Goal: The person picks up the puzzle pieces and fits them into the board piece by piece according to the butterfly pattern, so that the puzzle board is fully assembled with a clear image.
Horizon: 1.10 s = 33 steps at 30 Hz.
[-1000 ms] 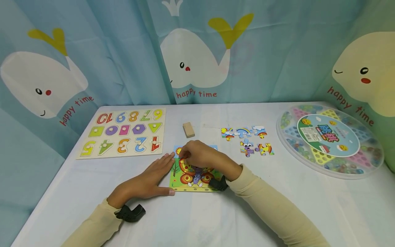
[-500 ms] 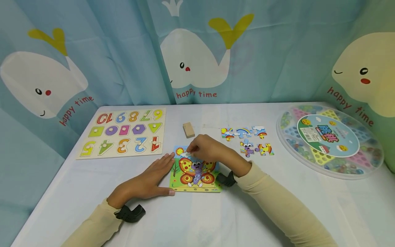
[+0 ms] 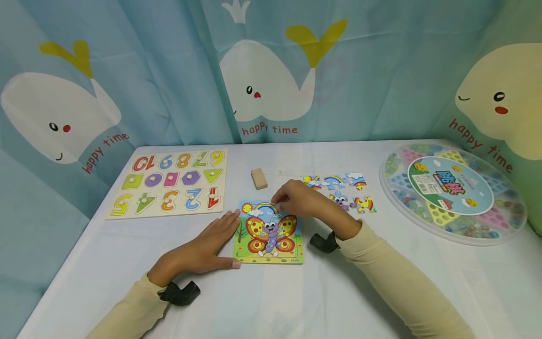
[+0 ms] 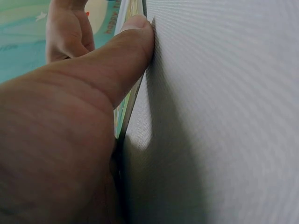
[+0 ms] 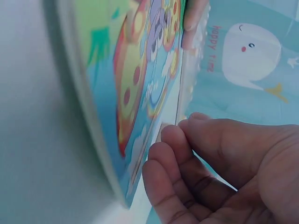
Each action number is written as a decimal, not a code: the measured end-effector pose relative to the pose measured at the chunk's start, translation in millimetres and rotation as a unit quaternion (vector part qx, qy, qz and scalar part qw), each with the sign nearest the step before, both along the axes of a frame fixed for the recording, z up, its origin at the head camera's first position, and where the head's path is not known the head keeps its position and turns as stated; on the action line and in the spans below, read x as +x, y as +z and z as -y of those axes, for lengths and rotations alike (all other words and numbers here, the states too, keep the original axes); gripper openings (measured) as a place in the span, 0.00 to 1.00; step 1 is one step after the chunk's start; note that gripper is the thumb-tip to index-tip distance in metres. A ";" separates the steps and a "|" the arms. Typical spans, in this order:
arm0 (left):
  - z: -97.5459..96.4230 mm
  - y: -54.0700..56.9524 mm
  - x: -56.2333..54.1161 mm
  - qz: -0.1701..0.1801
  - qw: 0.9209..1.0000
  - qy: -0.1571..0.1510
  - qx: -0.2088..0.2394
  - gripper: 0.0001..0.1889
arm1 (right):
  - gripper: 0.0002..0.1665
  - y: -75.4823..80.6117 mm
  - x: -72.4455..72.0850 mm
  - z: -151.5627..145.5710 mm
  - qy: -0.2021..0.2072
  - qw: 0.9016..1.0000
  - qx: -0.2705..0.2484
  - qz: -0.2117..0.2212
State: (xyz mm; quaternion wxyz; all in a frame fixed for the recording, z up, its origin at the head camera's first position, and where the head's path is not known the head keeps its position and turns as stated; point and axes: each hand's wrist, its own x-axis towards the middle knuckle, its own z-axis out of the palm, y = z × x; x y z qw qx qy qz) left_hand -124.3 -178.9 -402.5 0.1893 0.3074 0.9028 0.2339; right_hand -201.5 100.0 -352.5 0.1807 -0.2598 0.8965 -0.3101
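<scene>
A small square butterfly jigsaw puzzle (image 3: 272,236) lies on the table, its picture showing a sun, rainbow and purple-bodied butterfly. My left hand (image 3: 203,248) rests flat at its left side; in the left wrist view the thumb (image 4: 126,58) lies against the board's edge. Over the puzzle's upper right corner is my right hand (image 3: 298,200), hiding that corner in the head view. The right wrist view has its fingers (image 5: 161,179) curled and the thumb tip close to the index fingertip, with nothing seen between them. Loose puzzle pieces (image 3: 363,204) lie just beyond this hand.
At the left is a wooden number and shape board (image 3: 169,184). A small wooden block (image 3: 259,179) lies behind the puzzle. On the right sits a round clear game box (image 3: 450,194) containing colored marbles. A whale-print curtain (image 3: 271,70) hangs behind the table (image 3: 262,301).
My right hand has moved rightward and slightly away, from over the butterfly to the upper right corner, uncovering the picture. My left hand has stayed where it was.
</scene>
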 end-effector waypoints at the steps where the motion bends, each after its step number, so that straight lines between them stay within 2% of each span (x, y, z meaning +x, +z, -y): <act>1: 0.0 0.0 -0.1 -0.001 1.000 0.000 0.000 0.54 | 0.11 0.4 -0.2 -2.2 -0.001 1.000 0.001 -0.002; 9: -0.1 -0.4 -0.2 0.001 1.000 -0.001 0.001 0.54 | 0.12 -2.0 -2.3 -18.1 -0.035 0.999 0.010 -0.005; 16: -0.9 -1.2 -0.4 0.001 1.000 0.001 -0.001 0.54 | 0.12 1.6 -0.5 -39.4 0.004 0.998 0.014 -0.061; 23: -1.2 -0.4 -1.0 0.003 1.000 0.004 -0.005 0.54 | 0.12 3.3 0.7 -66.0 -0.018 0.995 0.008 -0.093; 28: -1.1 1.0 0.1 0.003 1.000 0.005 -0.007 0.54 | 0.13 5.2 3.9 -80.9 -0.045 0.997 0.000 -0.057; 33: -1.7 0.5 -0.1 0.001 1.000 0.004 -0.007 0.54 | 0.15 6.4 6.1 -92.4 -0.054 0.998 -0.018 -0.021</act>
